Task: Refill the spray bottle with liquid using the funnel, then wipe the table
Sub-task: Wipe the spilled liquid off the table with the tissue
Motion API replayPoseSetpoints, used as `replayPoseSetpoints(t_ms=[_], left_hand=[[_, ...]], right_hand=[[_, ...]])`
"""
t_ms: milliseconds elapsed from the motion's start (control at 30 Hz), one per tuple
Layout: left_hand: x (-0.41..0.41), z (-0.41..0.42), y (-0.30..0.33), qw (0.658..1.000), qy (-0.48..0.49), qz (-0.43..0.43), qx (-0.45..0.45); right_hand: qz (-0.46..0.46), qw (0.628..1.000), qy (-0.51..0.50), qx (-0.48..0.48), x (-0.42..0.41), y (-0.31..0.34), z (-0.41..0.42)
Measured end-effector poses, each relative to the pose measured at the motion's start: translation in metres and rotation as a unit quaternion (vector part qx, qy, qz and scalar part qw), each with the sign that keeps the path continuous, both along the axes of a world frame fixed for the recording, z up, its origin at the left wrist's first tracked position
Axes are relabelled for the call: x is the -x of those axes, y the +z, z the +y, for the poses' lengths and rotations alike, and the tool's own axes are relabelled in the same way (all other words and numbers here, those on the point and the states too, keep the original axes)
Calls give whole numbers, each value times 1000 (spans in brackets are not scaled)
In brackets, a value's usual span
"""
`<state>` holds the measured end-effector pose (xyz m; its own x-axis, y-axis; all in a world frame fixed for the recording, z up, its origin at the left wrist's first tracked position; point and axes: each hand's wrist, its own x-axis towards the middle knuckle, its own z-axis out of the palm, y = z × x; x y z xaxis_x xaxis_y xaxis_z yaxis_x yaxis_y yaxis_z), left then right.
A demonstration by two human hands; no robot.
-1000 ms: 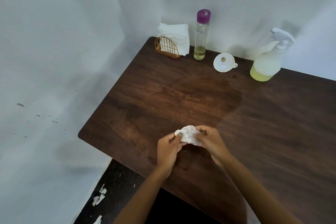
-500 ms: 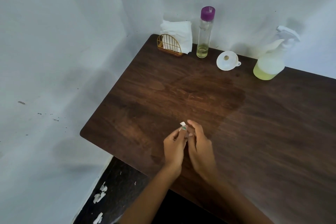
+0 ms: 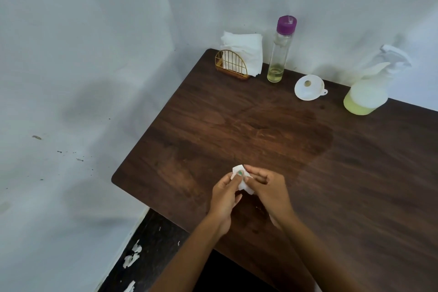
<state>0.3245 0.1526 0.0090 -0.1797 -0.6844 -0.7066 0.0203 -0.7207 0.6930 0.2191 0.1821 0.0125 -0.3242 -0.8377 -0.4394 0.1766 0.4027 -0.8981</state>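
My left hand (image 3: 225,193) and my right hand (image 3: 269,191) meet over the near part of the dark wooden table (image 3: 343,185), both pinching a small crumpled white tissue (image 3: 241,179) between them. At the far right stands the white spray bottle (image 3: 369,87) with yellow liquid in its bottom. The white funnel (image 3: 309,87) lies mouth down beside it. A tall clear bottle (image 3: 280,51) with a purple cap holds a little yellow liquid near the wall.
A gold wire napkin holder (image 3: 232,65) with white napkins (image 3: 246,47) stands in the table's far left corner. A darker damp patch (image 3: 284,135) spreads over the table's middle. White walls close in at left and back. Torn paper scraps (image 3: 132,256) lie on the dark floor.
The hands squeezed the tissue almost out of sight half a second ago; now more of it shows again between the fingertips. The hands stay in the same spot.
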Motion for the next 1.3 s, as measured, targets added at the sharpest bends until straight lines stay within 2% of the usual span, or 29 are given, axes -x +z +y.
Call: replayPoseSetpoints(t_ms=[133, 200, 300, 400, 533, 633, 700, 767, 833, 867, 900, 967, 1000, 1067, 1167, 1200, 1233, 1300], left_hand=[[-14, -18, -5, 999, 39, -17, -1], [-25, -28, -8, 996, 80, -42, 14], [-47, -39, -15, 985, 124, -105, 64], [-70, -47, -22, 969, 157, -169, 93], [-97, -51, -36, 957, 170, -218, 93], [-106, -50, -44, 950, 198, -222, 89], [-108, -49, -48, 943, 230, -222, 90], [-108, -49, -49, 933, 259, -229, 102], [-108, -50, -50, 928, 290, -210, 100], [-107, -51, -50, 929, 299, -198, 93], [-107, -52, -50, 930, 299, -193, 87], [-104, -53, -48, 934, 287, -194, 83], [-103, -53, -47, 936, 282, -192, 83], [-98, -52, -46, 940, 265, -200, 81], [-90, -48, -46, 945, 238, -209, 80], [-89, -47, -46, 947, 232, -208, 80], [-87, -46, -46, 949, 223, -207, 82], [-84, -44, -47, 952, 220, -199, 75]], right_hand=[[52, 998, -34, -18, 10, -11, -34], [134, 988, -75, -3, 27, -15, -64], [352, 929, -111, -12, 65, -20, -119], [472, 877, -81, -38, 91, -37, -164], [576, 800, 115, -122, 75, -65, -188], [650, 712, 247, -96, 19, -84, -189], [644, 690, 329, -15, -32, -92, -174], [590, 665, 447, 99, -82, -88, -141], [570, 576, 549, 206, -115, -85, -101], [562, 530, 592, 230, -119, -86, -87], [556, 505, 613, 244, -115, -87, -80], [548, 514, 607, 259, -92, -95, -90], [551, 533, 593, 246, -75, -95, -102], [573, 596, 527, 197, -30, -90, -132], [602, 699, 384, 37, 68, -82, -165], [606, 722, 332, -18, 103, -80, -168], [609, 735, 288, -75, 133, -77, -170], [615, 732, 241, -165, 164, -76, -171]])
